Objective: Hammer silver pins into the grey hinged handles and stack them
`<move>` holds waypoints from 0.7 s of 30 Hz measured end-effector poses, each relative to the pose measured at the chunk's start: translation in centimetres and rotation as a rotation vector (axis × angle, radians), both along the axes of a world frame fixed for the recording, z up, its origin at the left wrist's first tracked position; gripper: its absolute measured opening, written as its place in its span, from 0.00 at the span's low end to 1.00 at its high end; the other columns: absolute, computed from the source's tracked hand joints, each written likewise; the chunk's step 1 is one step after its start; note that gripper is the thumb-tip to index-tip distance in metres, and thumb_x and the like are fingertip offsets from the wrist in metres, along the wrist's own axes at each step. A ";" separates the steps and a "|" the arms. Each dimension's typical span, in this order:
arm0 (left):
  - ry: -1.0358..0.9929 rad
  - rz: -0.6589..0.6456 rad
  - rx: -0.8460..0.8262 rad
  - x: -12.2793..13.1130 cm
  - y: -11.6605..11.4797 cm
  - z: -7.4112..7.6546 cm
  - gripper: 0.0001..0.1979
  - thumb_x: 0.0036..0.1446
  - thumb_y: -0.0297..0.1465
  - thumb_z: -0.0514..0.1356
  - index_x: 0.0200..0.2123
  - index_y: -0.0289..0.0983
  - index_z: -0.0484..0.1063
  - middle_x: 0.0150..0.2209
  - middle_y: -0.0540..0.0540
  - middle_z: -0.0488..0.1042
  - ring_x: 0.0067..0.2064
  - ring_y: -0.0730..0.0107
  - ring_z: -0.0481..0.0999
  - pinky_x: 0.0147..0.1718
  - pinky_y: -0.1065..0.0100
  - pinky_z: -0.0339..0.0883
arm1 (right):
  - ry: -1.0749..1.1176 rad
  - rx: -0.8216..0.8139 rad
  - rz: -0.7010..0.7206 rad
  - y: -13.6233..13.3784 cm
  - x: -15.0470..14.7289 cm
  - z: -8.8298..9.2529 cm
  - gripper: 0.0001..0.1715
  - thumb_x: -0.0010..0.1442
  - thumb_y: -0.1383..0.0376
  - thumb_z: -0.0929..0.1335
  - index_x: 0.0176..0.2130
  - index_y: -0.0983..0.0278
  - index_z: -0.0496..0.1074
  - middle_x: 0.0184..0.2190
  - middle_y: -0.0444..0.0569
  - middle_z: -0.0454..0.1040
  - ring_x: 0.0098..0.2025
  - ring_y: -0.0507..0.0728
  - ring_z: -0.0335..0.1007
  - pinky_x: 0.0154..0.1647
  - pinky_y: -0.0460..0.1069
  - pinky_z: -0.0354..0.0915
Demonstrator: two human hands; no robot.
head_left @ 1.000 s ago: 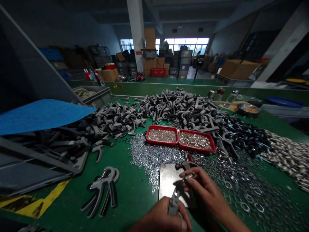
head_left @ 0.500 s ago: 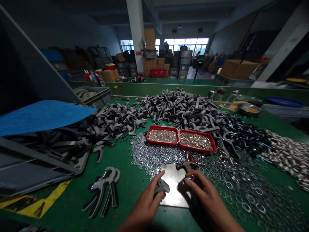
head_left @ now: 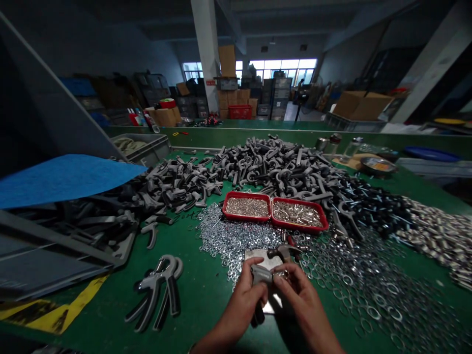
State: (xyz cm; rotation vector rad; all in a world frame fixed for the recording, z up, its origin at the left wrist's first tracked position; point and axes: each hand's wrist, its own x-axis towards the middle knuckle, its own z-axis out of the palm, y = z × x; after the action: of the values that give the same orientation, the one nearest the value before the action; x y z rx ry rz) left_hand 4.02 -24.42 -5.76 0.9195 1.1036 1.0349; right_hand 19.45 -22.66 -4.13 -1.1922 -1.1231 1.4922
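Observation:
Over the metal plate (head_left: 273,306), my left hand (head_left: 245,295) is closed around a grey plastic handle (head_left: 261,275) with a dark grip hanging below. My right hand (head_left: 300,295) pinches a coil spring (head_left: 280,274) against the end of that handle; whether the spring sits on a rod there I cannot tell. Just behind my fingers a hammer (head_left: 283,251) lies across the plate's far edge. To the left on the green table rest hand grippers (head_left: 162,285) with springs fitted. Beyond the plate spread many small nuts (head_left: 236,246).
Two red trays (head_left: 247,219) of small metal parts stand behind the nuts. A large heap of grey handles (head_left: 273,164) lies farther back. Loose rings (head_left: 372,314), black-headed bolts (head_left: 368,204) and metal cylinders (head_left: 435,236) cover the right side. A grey crate (head_left: 66,260) stands at left.
My hands have come together above the plate. The left has turned and raised the grey handle, and the right has brought the spring left against its end.

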 end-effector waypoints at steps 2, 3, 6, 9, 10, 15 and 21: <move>-0.058 -0.125 -0.060 0.0 -0.2 -0.1 0.22 0.54 0.27 0.54 0.54 0.39 0.59 0.24 0.56 0.64 0.21 0.76 0.61 0.21 0.73 0.56 | -0.073 0.078 0.027 0.1 0.2 -0.1 0.14 0.59 0.52 0.72 0.40 0.58 0.72 0.40 0.46 0.74 0.44 0.60 0.71 0.46 0.52 0.65; -0.059 -0.211 -0.078 -0.1 -0.4 0.1 0.23 0.52 0.26 0.55 0.53 0.39 0.60 0.24 0.56 0.65 0.20 0.77 0.60 0.20 0.74 0.55 | -0.095 0.118 0.050 0.2 0.3 -0.1 0.13 0.59 0.53 0.71 0.39 0.58 0.73 0.42 0.47 0.73 0.48 0.60 0.70 0.49 0.52 0.64; -0.088 -0.477 -0.071 -0.6 -0.8 1.1 0.32 0.50 0.27 0.62 0.59 0.39 0.58 0.33 0.48 0.74 0.21 0.78 0.64 0.20 0.74 0.59 | -0.106 0.213 0.131 0.4 0.8 0.2 0.11 0.59 0.53 0.71 0.35 0.58 0.72 0.46 0.47 0.70 0.53 0.62 0.66 0.55 0.53 0.61; -0.235 -0.570 -0.079 -0.6 -1.0 1.5 0.33 0.53 0.36 0.66 0.59 0.36 0.59 0.37 0.41 0.77 0.23 0.78 0.68 0.21 0.74 0.61 | -0.107 0.233 0.239 0.5 1.5 0.5 0.10 0.62 0.54 0.68 0.38 0.57 0.72 0.44 0.47 0.70 0.50 0.61 0.68 0.51 0.53 0.64; -0.257 -0.540 -0.106 -0.3 -1.0 1.3 0.29 0.55 0.40 0.65 0.56 0.35 0.61 0.35 0.40 0.78 0.20 0.79 0.66 0.18 0.75 0.58 | -0.132 0.238 0.281 0.6 2.0 0.4 0.10 0.63 0.54 0.68 0.39 0.56 0.71 0.43 0.47 0.71 0.48 0.60 0.68 0.49 0.54 0.65; -0.103 -0.129 -0.110 0.3 -1.0 -0.2 0.17 0.63 0.46 0.56 0.38 0.37 0.63 0.25 0.47 0.77 0.14 0.83 0.54 0.12 0.76 0.43 | -0.691 0.434 0.229 1.4 7.5 -2.0 0.08 0.69 0.61 0.63 0.42 0.57 0.71 0.43 0.50 0.71 0.48 0.61 0.66 0.52 0.57 0.62; -0.047 -0.027 0.007 -1.4 0.6 0.8 0.17 0.66 0.45 0.55 0.38 0.36 0.66 0.34 0.45 0.78 0.23 0.78 0.68 0.23 0.75 0.60 | -1.254 0.590 0.327 3.3 12.0 -4.1 0.11 0.69 0.68 0.61 0.42 0.60 0.73 0.40 0.52 0.73 0.44 0.62 0.65 0.44 0.55 0.63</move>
State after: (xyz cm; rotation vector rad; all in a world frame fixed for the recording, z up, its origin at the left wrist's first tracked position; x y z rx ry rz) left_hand 2.64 -23.82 -5.00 0.9087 1.0473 1.0337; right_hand 31.43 -19.31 -8.25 -1.5293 -2.4456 0.3611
